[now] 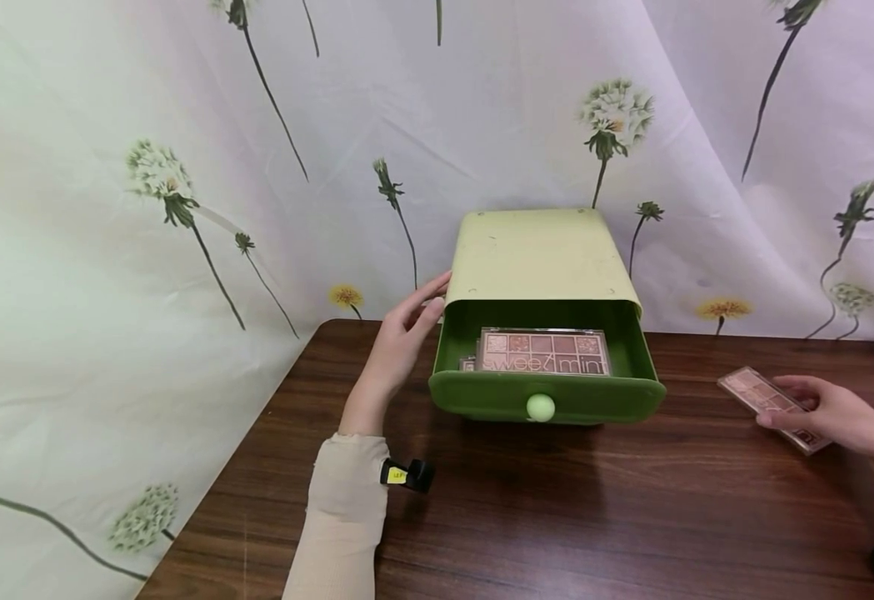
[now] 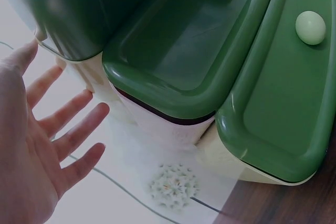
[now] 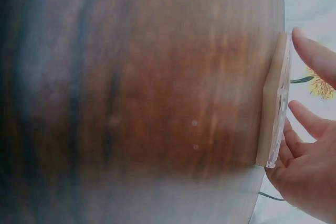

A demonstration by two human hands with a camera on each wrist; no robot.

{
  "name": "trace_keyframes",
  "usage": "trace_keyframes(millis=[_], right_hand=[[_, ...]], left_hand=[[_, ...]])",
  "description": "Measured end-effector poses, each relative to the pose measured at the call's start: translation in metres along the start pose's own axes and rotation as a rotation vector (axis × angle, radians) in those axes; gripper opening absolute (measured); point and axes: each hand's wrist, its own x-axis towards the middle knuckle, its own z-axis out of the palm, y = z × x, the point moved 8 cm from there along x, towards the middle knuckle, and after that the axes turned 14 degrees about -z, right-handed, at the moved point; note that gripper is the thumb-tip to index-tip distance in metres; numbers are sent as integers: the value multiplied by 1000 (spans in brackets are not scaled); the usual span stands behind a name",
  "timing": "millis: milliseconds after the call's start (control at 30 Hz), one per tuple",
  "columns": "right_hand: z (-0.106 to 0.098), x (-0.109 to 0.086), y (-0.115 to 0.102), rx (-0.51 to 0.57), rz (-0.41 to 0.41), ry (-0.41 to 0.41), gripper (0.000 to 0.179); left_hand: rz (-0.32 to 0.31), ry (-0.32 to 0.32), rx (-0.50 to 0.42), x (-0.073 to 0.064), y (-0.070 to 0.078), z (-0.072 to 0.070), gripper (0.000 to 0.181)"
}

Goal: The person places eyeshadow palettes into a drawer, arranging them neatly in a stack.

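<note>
A cream cabinet [image 1: 541,254] stands against the cloth backdrop with its green top drawer [image 1: 481,396] pulled out. Inside that drawer lies an eyeshadow palette [image 1: 545,352] with a clear lid, partly covering at least one more. My left hand [image 1: 397,343] rests its fingertips at the cabinet's left side; the left wrist view shows the fingers spread and fairly straight. Out to the right, my right hand [image 1: 837,412] holds another eyeshadow palette [image 1: 759,390] by its edges, low over the table. The right wrist view shows this palette edge-on, thumb and fingers along it.
Two lower green drawers, a middle one [image 2: 173,56] and a bottom one [image 2: 283,93], show round pale knobs in the left wrist view. The dark wooden table [image 1: 526,517] extends in front. A dandelion-print cloth [image 1: 481,125] hangs behind and down the left side.
</note>
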Motion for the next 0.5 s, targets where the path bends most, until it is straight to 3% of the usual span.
trace_keyframes(millis=[233, 500], right_hand=[[0, 3, -2, -64, -40, -13, 91], [-3, 1, -4, -105, -26, -18, 85]], left_hand=[[2, 1, 9, 1, -1, 0, 44], [3, 2, 13, 1, -1, -1, 44]])
